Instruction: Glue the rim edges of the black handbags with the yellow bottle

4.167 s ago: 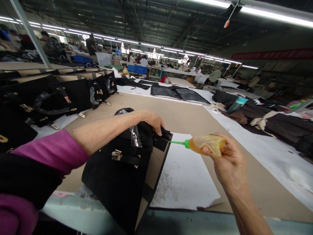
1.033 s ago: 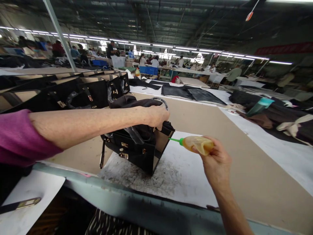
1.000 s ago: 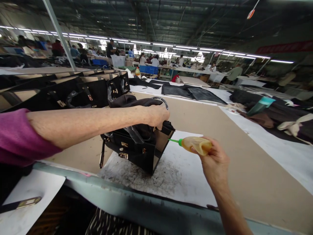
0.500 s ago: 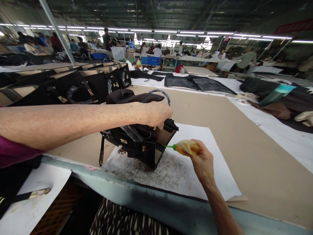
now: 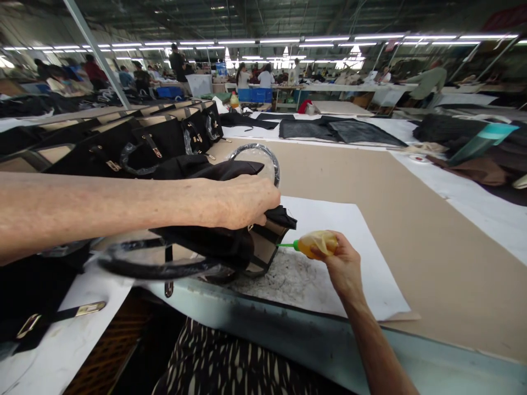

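Observation:
A black bag (image 5: 214, 247) lies tilted over a stained white sheet (image 5: 329, 219) near the table's front edge. My left hand (image 5: 251, 200) is closed on the bag's upper edge, beside a plastic-wrapped handle (image 5: 276, 164). Another wrapped handle (image 5: 156, 269), smeared by motion, hangs out toward me. In my right hand (image 5: 340, 258) is a squeezed bottle of yellow liquid (image 5: 317, 244) with a thin green nozzle. The nozzle tip is at the bag's open side; whether it touches is unclear.
Several black bags (image 5: 164, 137) stand in a row at the left. Black panels (image 5: 337, 130) lie farther back, and a teal-topped bottle (image 5: 481, 142) rests on dark cloth at the right. A strap with a metal buckle (image 5: 90, 308) lies at lower left. People work in the background.
The bag has turned and tipped toward me, its front hardware now out of sight and a handle swung out. My left hand has shifted slightly left with it. My right hand has barely moved.

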A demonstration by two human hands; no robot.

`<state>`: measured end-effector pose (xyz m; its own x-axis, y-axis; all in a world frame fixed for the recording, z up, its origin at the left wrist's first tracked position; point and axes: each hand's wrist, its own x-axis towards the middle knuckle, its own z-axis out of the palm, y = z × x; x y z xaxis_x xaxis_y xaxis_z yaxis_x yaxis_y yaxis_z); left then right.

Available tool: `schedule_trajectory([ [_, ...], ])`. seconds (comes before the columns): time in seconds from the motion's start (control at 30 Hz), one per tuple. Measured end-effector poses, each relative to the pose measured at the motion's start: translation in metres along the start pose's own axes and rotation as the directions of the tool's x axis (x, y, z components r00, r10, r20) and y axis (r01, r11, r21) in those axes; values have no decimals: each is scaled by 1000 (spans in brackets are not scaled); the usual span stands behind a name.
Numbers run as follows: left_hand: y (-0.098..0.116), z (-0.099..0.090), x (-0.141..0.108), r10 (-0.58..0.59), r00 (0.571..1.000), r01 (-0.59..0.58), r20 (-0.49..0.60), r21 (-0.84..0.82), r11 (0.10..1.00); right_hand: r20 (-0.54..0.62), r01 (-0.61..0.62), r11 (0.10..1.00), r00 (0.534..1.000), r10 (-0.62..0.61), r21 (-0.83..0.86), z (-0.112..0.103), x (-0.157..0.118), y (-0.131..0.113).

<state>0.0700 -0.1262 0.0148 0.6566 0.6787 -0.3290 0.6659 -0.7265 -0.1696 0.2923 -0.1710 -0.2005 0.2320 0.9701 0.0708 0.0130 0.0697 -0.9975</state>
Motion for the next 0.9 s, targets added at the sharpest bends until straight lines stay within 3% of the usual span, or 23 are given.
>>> schedule_trajectory([
  [0.4,10,27,-30,-79,993,78,-87,-11,997,-32,-4,993,999,8,115,4,-6,-1],
  [0.7,15,43,-39,-57,990,55,-129,-15,998,13,-76,992,997,75,102,4,-18,1],
  [0.9,17,53,-47,-47,974,43,-223,-23,999,45,-135,982,991,130,132,6,-27,4],
])
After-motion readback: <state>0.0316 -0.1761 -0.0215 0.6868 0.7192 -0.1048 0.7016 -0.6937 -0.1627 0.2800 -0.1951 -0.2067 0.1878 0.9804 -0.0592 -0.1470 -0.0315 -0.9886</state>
